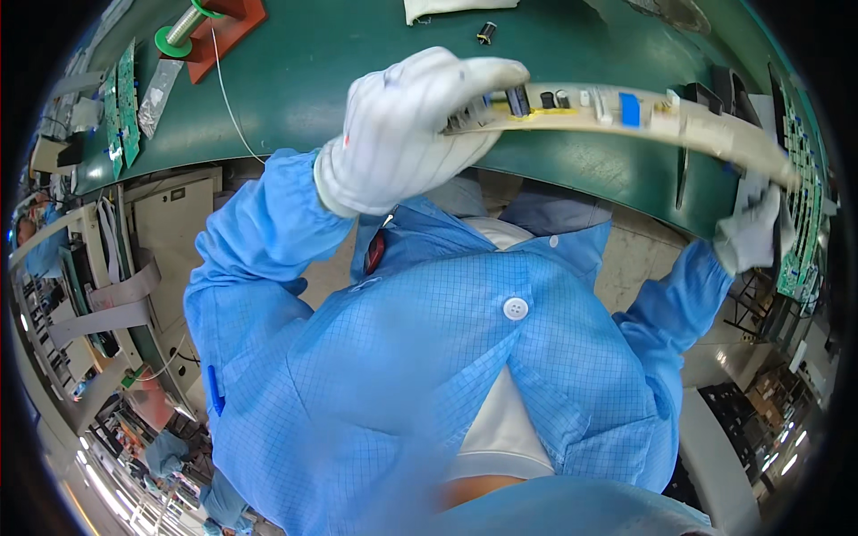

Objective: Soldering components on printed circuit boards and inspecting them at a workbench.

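A long pale circuit board (657, 123), seen nearly edge-on, is held above the front edge of the bench. Black cylindrical parts, a blue block and some yellow patches stand along it. My left hand (402, 112), in a white striped glove, is closed around the board's left end, fingers across the top. At the far right, my right hand (752, 234), also gloved, is just below the board's right end. Motion smears its fingers, so whether it grips the board is unclear. A small black component (486, 33) lies on the bench beyond my left hand.
The green bench top (313, 54) spreads ahead. At the upper left, a wire spool (183, 29) sits on a red stand, beside a clear plastic bag (161, 96). Green circuit boards (125, 103) stand at the left; more green boards (809, 196) stand at the right.
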### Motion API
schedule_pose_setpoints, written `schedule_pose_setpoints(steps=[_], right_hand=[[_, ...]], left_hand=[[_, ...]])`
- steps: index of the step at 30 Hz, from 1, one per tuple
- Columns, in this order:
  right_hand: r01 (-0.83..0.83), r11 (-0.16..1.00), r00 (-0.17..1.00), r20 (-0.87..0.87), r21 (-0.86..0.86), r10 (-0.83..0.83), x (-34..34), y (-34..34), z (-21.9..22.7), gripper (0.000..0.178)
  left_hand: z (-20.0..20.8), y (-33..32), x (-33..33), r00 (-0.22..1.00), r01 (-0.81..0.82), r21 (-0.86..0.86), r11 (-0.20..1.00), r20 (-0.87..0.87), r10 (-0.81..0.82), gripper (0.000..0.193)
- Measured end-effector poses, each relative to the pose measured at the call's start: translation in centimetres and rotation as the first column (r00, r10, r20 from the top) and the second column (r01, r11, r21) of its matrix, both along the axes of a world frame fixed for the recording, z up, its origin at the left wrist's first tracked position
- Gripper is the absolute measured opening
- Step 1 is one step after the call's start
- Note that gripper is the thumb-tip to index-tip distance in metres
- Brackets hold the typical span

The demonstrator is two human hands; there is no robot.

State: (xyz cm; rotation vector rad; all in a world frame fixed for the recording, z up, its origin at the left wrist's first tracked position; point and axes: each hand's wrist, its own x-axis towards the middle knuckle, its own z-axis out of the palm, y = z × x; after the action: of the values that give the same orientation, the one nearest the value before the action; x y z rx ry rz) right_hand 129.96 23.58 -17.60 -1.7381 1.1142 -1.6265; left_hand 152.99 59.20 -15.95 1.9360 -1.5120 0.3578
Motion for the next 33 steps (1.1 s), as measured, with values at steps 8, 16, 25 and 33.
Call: schedule_pose_setpoints(steps=[8,16,25,33], right_hand=[[-0.305,0.893,0.917,0.151,-0.331,0.369,2.6,10.4,0.2,0.015],[-0.611,0.759,0.791,0.144,0.224,0.594,8.6,17.2,-1.8,0.010],[-0.661,0.665,0.745,0.205,0.346,0.634,11.0,17.3,-2.3,0.013],[-0.650,0.666,0.753,0.195,0.366,0.628,11.0,17.3,-2.7,0.012]], left_hand=[[-6.1,-0.9,3.6,0.765,0.564,-0.150,0.812,-0.275,-0.582,0.035],[-6.7,-0.7,2.9,0.734,0.460,-0.038,0.887,-0.546,-0.404,0.029],[-6.5,-1.2,2.7,0.530,0.394,-0.032,0.919,-0.809,-0.255,0.040],[-4.4,-1.4,1.9,0.376,0.304,0.057,0.951,-0.924,-0.065,0.049]])
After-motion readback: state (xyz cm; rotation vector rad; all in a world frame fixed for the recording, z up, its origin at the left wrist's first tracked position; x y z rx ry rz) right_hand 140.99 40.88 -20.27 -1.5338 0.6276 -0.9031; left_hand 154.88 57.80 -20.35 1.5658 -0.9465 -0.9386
